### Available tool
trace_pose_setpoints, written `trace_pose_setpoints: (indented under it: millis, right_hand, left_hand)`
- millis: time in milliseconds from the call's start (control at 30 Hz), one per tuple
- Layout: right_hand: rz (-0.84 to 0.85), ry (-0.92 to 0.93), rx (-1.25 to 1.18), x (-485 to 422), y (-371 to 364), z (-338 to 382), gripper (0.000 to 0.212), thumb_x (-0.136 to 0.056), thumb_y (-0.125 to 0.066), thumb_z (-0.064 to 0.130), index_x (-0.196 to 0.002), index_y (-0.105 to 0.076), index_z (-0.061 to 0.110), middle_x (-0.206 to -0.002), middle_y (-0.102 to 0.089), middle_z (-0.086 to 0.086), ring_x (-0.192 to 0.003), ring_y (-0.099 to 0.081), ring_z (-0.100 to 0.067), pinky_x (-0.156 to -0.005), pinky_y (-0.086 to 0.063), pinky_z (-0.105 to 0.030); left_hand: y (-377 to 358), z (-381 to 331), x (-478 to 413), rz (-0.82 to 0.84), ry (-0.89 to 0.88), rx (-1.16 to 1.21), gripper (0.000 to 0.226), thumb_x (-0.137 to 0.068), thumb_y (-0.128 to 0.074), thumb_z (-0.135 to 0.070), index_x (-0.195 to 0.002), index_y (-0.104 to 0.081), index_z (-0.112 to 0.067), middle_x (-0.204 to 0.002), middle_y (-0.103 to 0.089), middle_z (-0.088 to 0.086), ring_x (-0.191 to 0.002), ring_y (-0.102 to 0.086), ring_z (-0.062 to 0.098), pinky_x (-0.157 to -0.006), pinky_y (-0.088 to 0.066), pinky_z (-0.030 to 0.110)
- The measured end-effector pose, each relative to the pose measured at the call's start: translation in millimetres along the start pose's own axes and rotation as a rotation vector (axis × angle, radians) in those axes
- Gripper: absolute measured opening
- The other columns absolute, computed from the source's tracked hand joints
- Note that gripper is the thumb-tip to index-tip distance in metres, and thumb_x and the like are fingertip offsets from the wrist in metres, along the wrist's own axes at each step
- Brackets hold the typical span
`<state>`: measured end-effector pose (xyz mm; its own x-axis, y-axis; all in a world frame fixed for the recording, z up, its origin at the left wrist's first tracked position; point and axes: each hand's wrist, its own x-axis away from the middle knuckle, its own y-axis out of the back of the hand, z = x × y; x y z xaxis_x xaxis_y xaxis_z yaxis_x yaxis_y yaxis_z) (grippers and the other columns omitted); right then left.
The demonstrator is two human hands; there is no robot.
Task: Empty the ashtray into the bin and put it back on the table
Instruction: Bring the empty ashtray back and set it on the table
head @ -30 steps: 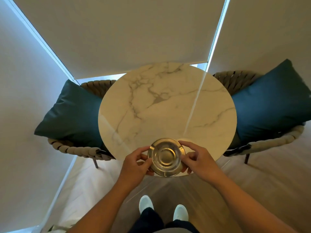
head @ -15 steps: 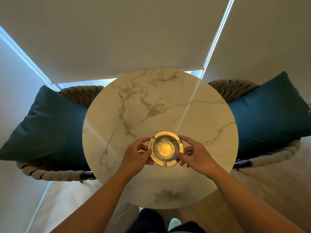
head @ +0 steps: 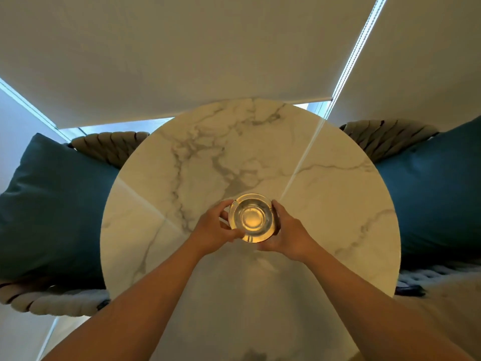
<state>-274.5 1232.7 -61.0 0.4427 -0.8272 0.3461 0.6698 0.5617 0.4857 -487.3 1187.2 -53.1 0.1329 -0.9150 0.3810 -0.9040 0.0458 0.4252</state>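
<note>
A round, shiny gold metal ashtray [head: 251, 218] sits at about the middle of the round white marble table [head: 325, 204]. Its bowl looks empty and reflects yellow light. My left hand [head: 214, 231] grips its left rim with thumb and fingers. My right hand [head: 286, 230] holds the right rim, fingers curled under the near edge. I cannot tell whether the ashtray rests on the tabletop or hovers just above it. No bin is in view.
A woven rope chair with a dark teal cushion [head: 52, 204] stands to the left of the table, and another with a teal cushion [head: 437, 191] to the right. Drawn beige roller blinds [head: 182, 53] with a bead chain [head: 351, 56] hang behind the table.
Both hands carried the ashtray from the table's near edge to about its middle. The camera moved forward over the table, so my feet and the floor dropped out of view.
</note>
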Motion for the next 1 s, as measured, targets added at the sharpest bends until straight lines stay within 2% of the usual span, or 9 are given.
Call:
trace_pose_setpoints:
  millis: [100,200,267,367,433,633,833,1000]
  right_hand:
    - [0.01,0.022,0.076,-27,-2,-14,0.119,-0.054,-0.094,0.028,-0.15,-0.025,0.018,-0.127,-0.064,0.001,-0.113,-0.062,-0.019,-0.09,-0.047,-0.026]
    - [0.021,0.014,0.116,-47,-1,-19,0.124,-0.056,-0.094,0.032,-0.154,-0.02,0.013,-0.139,-0.057,-0.006,-0.126,-0.056,-0.025,-0.099,-0.043,-0.029]
    - [0.038,0.01,0.132,-56,-1,-19,0.123,-0.058,-0.093,0.034,-0.154,-0.018,0.015,-0.139,-0.058,-0.005,-0.126,-0.055,-0.025,-0.1,-0.044,-0.032]
    - [0.05,0.001,0.145,-65,0,-15,0.119,-0.058,-0.091,0.036,-0.152,-0.02,0.018,-0.134,-0.061,-0.005,-0.121,-0.058,-0.027,-0.098,-0.047,-0.037]
    - [0.051,-0.004,0.157,-70,-1,-13,0.118,-0.057,-0.091,0.036,-0.15,-0.022,0.019,-0.13,-0.063,-0.006,-0.118,-0.06,-0.029,-0.097,-0.048,-0.04]
    - [0.058,-0.038,0.221,-81,-3,-14,0.122,-0.056,-0.09,0.042,-0.153,-0.019,0.024,-0.131,-0.062,-0.004,-0.116,-0.06,-0.029,-0.097,-0.049,-0.041]
    - [0.07,-0.057,0.245,-82,2,-14,0.122,-0.056,-0.089,0.047,-0.153,-0.016,0.03,-0.134,-0.06,-0.002,-0.119,-0.059,-0.029,-0.097,-0.05,-0.044]
    - [0.057,-0.05,0.224,-83,7,-18,0.11,-0.063,-0.086,0.039,-0.152,-0.02,0.031,-0.116,-0.067,-0.008,-0.107,-0.063,-0.031,-0.093,-0.052,-0.045]
  left_hand:
    - [-8,12,-19,0.019,-0.029,-0.079,0.091,-0.053,-0.097,-0.015,-0.131,-0.053,-0.028,-0.087,-0.062,-0.009,-0.057,-0.058,-0.005,-0.061,-0.048,0.009]
    - [-15,22,-36,0.02,-0.048,-0.11,0.097,-0.046,-0.097,-0.008,-0.13,-0.052,-0.025,-0.089,-0.06,-0.016,-0.063,-0.059,-0.01,-0.059,-0.042,0.004]
    - [-16,23,-43,0.01,-0.047,-0.156,0.099,-0.043,-0.096,-0.013,-0.129,-0.05,-0.027,-0.096,-0.059,-0.017,-0.077,-0.061,-0.004,-0.068,-0.045,0.011]
    - [-14,24,-52,-0.021,-0.049,-0.181,0.101,-0.04,-0.093,-0.025,-0.13,-0.048,-0.029,-0.116,-0.062,-0.006,-0.106,-0.061,0.015,-0.091,-0.052,0.037]
    - [-12,25,-57,-0.037,-0.047,-0.21,0.101,-0.04,-0.091,-0.034,-0.131,-0.046,-0.032,-0.123,-0.061,-0.006,-0.112,-0.059,0.016,-0.095,-0.05,0.044]
    - [-7,26,-62,-0.035,-0.043,-0.347,0.098,-0.042,-0.085,-0.057,-0.127,-0.039,-0.045,-0.118,-0.061,-0.013,-0.106,-0.06,0.014,-0.087,-0.053,0.046]
    - [-11,23,-59,-0.047,0.008,-0.42,0.115,-0.044,-0.08,-0.066,-0.144,-0.028,-0.042,-0.131,-0.058,-0.012,-0.118,-0.058,0.016,-0.094,-0.051,0.042]
    - [-15,20,-54,-0.094,0.031,-0.41,0.114,-0.042,-0.078,-0.066,-0.142,-0.029,-0.042,-0.133,-0.057,-0.014,-0.119,-0.057,0.016,-0.092,-0.051,0.041]
